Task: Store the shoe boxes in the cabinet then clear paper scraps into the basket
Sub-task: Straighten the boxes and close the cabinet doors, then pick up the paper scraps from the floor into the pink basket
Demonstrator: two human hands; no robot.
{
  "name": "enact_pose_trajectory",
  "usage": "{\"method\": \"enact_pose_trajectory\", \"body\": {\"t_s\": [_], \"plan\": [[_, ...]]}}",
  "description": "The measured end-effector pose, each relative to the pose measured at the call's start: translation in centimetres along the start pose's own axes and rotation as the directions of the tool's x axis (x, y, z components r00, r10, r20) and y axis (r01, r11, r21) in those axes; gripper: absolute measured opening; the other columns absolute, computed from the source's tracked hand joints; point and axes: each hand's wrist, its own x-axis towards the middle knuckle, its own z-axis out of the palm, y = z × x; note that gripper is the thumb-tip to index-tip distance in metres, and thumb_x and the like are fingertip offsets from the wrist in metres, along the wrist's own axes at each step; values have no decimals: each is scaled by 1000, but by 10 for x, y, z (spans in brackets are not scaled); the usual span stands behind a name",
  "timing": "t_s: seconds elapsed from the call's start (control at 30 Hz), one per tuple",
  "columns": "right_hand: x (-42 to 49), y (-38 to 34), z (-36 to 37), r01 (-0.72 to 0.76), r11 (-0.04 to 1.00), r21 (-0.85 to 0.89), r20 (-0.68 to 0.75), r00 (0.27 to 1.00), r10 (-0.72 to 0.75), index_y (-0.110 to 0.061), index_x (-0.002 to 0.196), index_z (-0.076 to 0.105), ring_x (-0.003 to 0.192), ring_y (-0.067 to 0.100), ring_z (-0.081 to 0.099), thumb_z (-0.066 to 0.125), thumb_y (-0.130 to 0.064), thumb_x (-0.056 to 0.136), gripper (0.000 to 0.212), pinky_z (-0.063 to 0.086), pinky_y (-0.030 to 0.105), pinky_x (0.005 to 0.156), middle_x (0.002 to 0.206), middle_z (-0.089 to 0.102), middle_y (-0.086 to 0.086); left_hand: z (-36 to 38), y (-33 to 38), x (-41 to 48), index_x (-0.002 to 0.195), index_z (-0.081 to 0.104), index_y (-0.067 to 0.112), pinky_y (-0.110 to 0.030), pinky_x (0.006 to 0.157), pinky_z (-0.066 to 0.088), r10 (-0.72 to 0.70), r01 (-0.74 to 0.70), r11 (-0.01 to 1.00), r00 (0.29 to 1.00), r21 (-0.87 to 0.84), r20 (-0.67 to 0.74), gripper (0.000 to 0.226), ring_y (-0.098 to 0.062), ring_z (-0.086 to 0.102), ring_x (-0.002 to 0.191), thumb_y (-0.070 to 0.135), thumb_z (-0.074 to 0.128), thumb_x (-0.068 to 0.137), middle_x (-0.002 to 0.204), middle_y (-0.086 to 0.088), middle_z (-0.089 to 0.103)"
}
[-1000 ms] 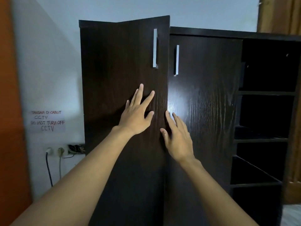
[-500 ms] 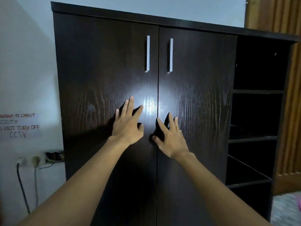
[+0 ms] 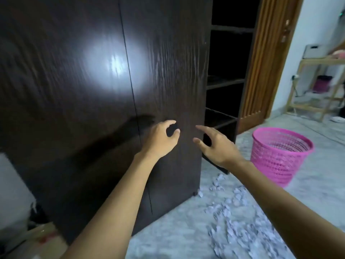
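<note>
The dark wooden cabinet [image 3: 74,90] fills the left and middle of the view, both its doors closed. My left hand [image 3: 160,139] hovers in front of the right door with fingers loosely curled, holding nothing. My right hand [image 3: 216,146] is just to its right near the cabinet's lower edge, fingers relaxed and empty. White paper scraps [image 3: 233,221] lie scattered on the grey floor at the lower right. A pink mesh basket [image 3: 280,156] stands upright on the floor to the right. No shoe box is in view.
Open dark shelves [image 3: 227,81] form the cabinet's right section. A wooden door [image 3: 265,62] stands behind them. A light wooden rack [image 3: 317,86] is at the far right. A cardboard piece [image 3: 41,238] lies at the lower left.
Both hands have come off the closed doors and dropped lower. My view has swung down and right, bringing the floor, scraps and basket into sight.
</note>
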Motion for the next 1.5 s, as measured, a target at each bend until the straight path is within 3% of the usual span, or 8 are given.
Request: {"method": "enact_pose_trajectory", "body": {"t_s": [0.2, 0.53, 0.8, 1.0, 1.07, 1.17, 1.33, 1.5], "plan": [[-82, 67, 6, -266, 955, -133, 22, 962, 271, -32, 146, 42, 128, 21, 52, 49, -56, 96, 56, 44, 35, 97, 148, 48, -3, 82, -10, -32, 133, 58, 22, -19, 90, 36, 48, -16, 993, 963, -121, 265, 40, -15, 53, 122, 32, 58, 94, 132, 0, 59], [-171, 146, 36, -468, 864, -186, 45, 874, 483, -32, 144, 44, 131, 22, 50, 47, -56, 97, 53, 46, 41, 101, 148, 49, -2, 184, -19, -88, 131, 60, 19, -18, 86, 38, 86, -14, 989, 858, -145, 506, 38, -17, 55, 119, 28, 60, 94, 132, -1, 61], [-227, 261, 72, -620, 771, -144, 183, 749, 637, -32, 144, 45, 131, 22, 50, 49, -53, 96, 52, 46, 38, 100, 148, 49, -1, 312, -33, -119, 127, 62, 25, -27, 93, 48, -57, 105, 994, 718, -28, 693, 39, -14, 59, 114, 38, 60, 91, 127, 6, 63], [-253, 356, 112, -738, 669, -91, 299, 620, 725, -25, 146, 42, 133, 26, 47, 53, -49, 95, 58, 44, 42, 103, 147, 48, 5, 411, -27, -119, 143, 45, 22, -22, 78, 44, -283, 297, 947, 595, 122, 753, 51, -14, 58, 99, 34, 58, 95, 133, 3, 49], [-264, 378, 139, -735, 666, -127, 334, 601, 726, -25, 148, 38, 136, 28, 42, 53, -54, 93, 64, 43, 45, 105, 150, 43, 7, 437, -52, -132, 148, 35, 24, -29, 95, 43, -348, 282, 934, 586, 218, 732, 63, -22, 50, 121, 40, 59, 92, 147, -3, 38], [-282, 399, 183, -664, 713, -225, 311, 645, 698, -24, 153, 31, 144, 32, 28, 53, -63, 89, 77, 33, 48, 113, 157, 30, 14, 465, -104, -169, 154, 15, 34, -43, 117, 23, -481, 268, 876, 532, 400, 697, 87, -31, 6, 148, 60, 60, 84, 161, -14, 2], [-303, 426, 235, -456, 788, -414, 255, 772, 582, -22, 157, 17, 152, 33, 2, 38, -83, 80, 101, 10, 58, 120, 164, 7, 18, 493, -169, -226, 150, -9, 46, -50, 120, 0, -438, 174, 880, 658, 442, 613, 126, -28, -19, 148, 94, 53, 52, 158, -10, -26], [-287, 428, 259, -412, 809, -419, 314, 770, 555, -30, 157, 3, 152, 32, -6, 41, -85, 78, 104, 3, 56, 121, 165, -4, 17, 512, -193, -241, 150, -11, 46, -54, 119, -5, -301, 35, 916, 715, 399, 630, 128, -26, -25, 146, 99, 47, 49, 158, -11, -28]]}}
